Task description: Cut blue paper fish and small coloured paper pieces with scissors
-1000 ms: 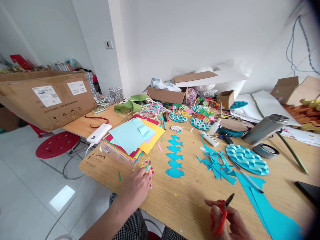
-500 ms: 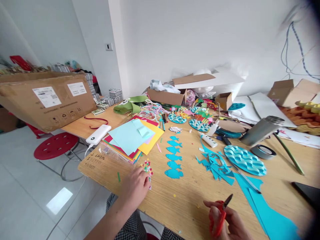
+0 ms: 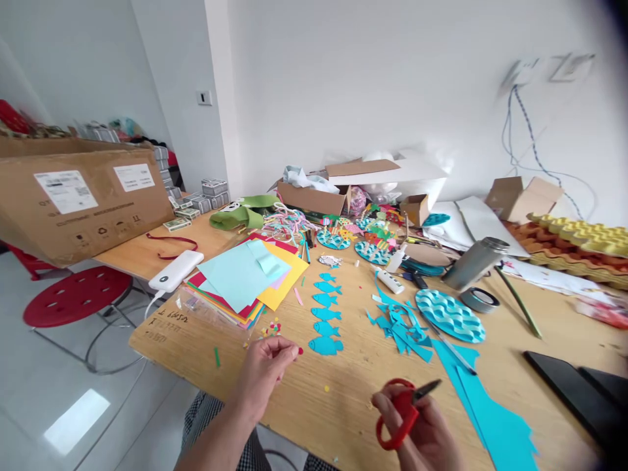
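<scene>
Between the thumb and fingertips of my left hand [image 3: 267, 366] is a small red paper dot [image 3: 301, 351]. Just behind that hand lies a little heap of coloured paper dots [image 3: 273, 326]. My right hand [image 3: 417, 425] is closed around red-handled scissors [image 3: 401, 418], whose dark blades point up and to the right. A column of several blue paper fish [image 3: 326, 345] runs away from me between the hands, the largest nearest. Blue paper scraps [image 3: 403, 327] and a larger blue sheet [image 3: 490, 412] lie beyond and right of the scissors.
Coloured paper sheets [image 3: 240, 275] and a white power bank [image 3: 176, 269] lie at left. A wavy blue oval [image 3: 450, 315], a tape roll [image 3: 479, 300], a steel flask [image 3: 475, 263] and a glue bottle [image 3: 390, 280] stand or lie at right. A black device [image 3: 564, 392] rests near the right edge.
My left hand has come away from the dots, lifting a red one. My right hand has turned the scissors so the blades point more to the right. The view has shifted right.
</scene>
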Motion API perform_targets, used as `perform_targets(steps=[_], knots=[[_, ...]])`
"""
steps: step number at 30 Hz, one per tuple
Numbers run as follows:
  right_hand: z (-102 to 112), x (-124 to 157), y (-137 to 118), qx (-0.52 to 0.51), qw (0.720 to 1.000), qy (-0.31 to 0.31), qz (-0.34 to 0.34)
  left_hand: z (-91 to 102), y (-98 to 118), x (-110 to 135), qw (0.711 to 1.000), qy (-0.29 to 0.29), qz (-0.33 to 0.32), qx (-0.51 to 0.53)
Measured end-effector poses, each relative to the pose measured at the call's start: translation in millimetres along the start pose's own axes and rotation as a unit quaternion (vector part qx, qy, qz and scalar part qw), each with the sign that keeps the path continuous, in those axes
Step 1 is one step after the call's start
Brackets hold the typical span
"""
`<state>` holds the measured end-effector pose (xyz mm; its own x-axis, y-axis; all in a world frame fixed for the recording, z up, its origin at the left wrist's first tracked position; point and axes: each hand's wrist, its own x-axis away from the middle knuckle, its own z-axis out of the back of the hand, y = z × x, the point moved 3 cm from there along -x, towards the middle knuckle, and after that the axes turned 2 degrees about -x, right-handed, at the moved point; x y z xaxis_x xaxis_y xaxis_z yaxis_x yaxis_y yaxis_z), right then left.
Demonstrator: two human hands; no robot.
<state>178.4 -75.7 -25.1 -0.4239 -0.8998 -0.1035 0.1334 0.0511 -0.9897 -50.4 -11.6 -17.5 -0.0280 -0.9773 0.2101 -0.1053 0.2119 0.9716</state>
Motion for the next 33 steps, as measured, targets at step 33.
perform_targets(steps=[33], knots=[[-53,7,-22,-0.079,0.989,-0.115,-0.054,-37.4,2,24,0.977,-0.086,-0.128,-0.144]])
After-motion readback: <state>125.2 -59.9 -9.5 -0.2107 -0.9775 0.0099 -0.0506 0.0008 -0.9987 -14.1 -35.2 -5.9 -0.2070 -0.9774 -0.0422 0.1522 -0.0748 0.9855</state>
